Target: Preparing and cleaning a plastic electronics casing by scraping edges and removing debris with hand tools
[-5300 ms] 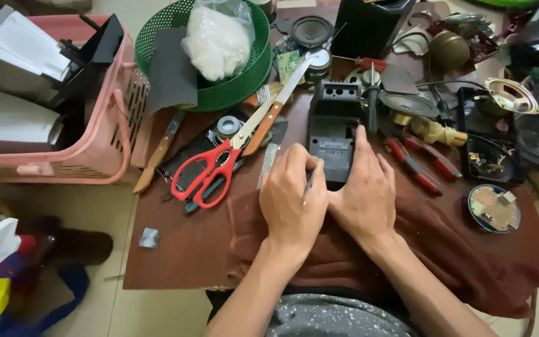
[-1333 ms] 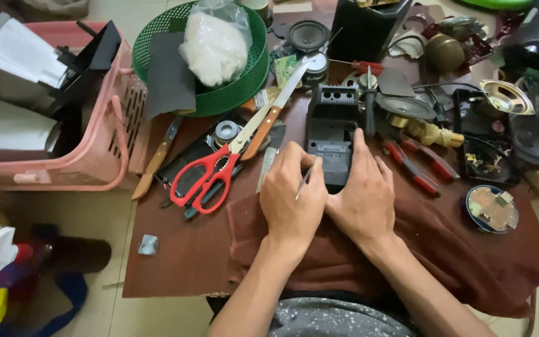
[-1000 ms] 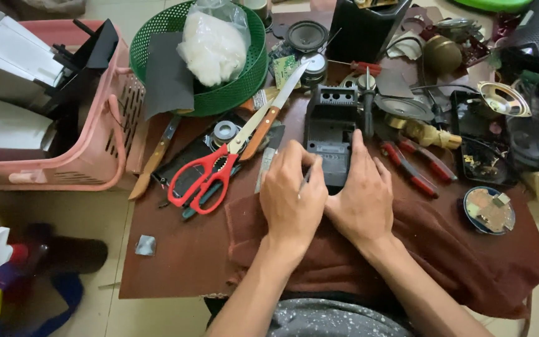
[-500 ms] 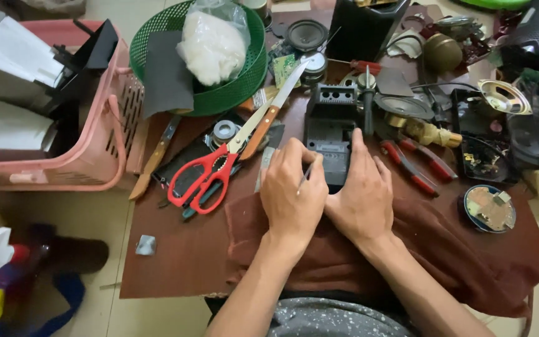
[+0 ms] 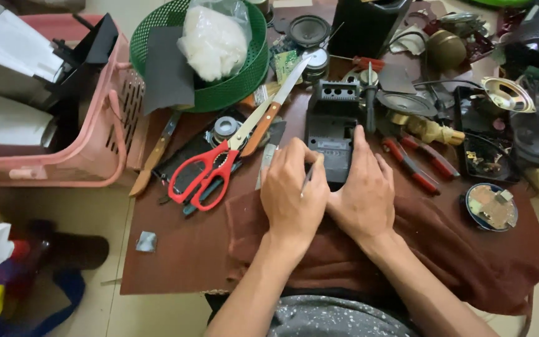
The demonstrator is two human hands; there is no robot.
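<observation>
Here, dark grey boxy plastic device (image 5: 330, 138) at the counter (image 5: 182, 262) middle, ribbed top, left hand (image 5: 292, 193) pinching a thin metal tool (image 5: 307, 178), right hand (image 5: 362, 190) flat, fingers spread on it.

Soft, even daylight over a cluttered work table, sharp in the middle and softer at the edges.

The light is diffuse and moderately bright, with no hard shadows; only faint, short shadows sit under the hands (image 5: 325, 193) and beside the red-handled scissors (image 5: 204, 175). Small highlights glint on the scissor blade, on the brass speaker cone (image 5: 506, 93) and on the clear plastic bag (image 5: 213, 40) in the green basket (image 5: 254, 75). The dark brown table (image 5: 176, 262) and cloth swallow detail. The bottom-left corner, with its coloured shapes on the floor, is blurred, and the wide lens bends the pink basket (image 5: 104, 137) at the frame's edge.
</observation>
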